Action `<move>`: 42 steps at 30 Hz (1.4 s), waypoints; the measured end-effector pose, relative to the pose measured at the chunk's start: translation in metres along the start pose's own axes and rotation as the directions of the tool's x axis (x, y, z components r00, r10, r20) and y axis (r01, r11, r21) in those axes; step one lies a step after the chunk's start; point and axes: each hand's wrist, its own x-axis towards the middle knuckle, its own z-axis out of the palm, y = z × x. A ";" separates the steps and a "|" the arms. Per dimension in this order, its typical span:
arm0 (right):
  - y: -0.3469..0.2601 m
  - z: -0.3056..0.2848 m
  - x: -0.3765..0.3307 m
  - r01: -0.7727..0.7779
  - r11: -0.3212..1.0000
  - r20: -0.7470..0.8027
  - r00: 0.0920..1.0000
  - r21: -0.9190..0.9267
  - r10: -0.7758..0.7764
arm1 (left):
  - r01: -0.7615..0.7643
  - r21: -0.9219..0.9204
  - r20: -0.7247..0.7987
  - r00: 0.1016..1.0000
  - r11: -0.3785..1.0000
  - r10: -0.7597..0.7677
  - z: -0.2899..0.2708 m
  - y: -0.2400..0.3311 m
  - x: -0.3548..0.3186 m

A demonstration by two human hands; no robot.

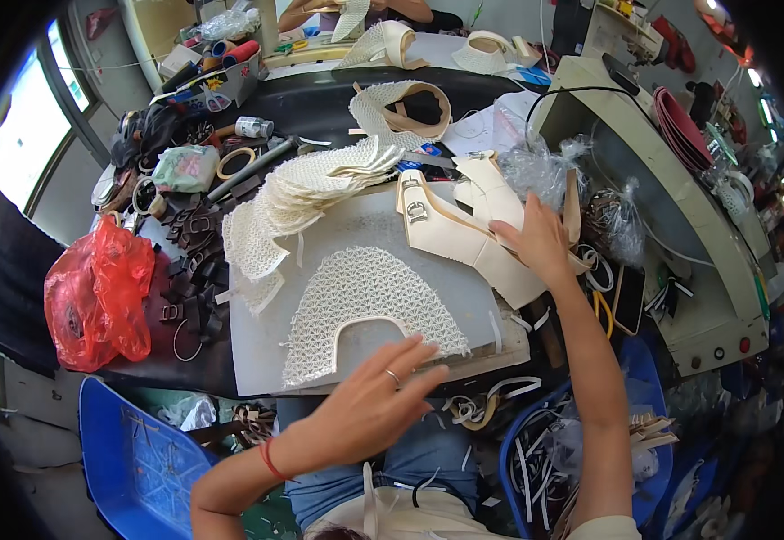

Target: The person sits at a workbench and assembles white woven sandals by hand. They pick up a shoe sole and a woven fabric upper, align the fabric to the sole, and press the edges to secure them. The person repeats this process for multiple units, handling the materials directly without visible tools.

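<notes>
On the grey bench mat (356, 225) we press our left hand (369, 405), fingers spread flat, onto the arched cream mesh piece (365, 301) to steady it, while our right hand (540, 238) rests open-fingered on stacked cream straps (464, 238).

Daylight is pouring in from the windows (27, 135) at nine to ten o'clock, blowing them out to white while lighting the grey work board (356, 243) evenly with soft shadows. Fisheye distortion is bending edges toward the rim, where corners are fading to black and details at three o'clock are blurring.
</notes>
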 end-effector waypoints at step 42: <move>-0.078 -0.053 -0.231 0.811 0.514 -0.056 0.549 0.279 -0.834 | 0.412 -0.847 0.528 0.716 -0.335 -0.456 0.036 0.025 -0.099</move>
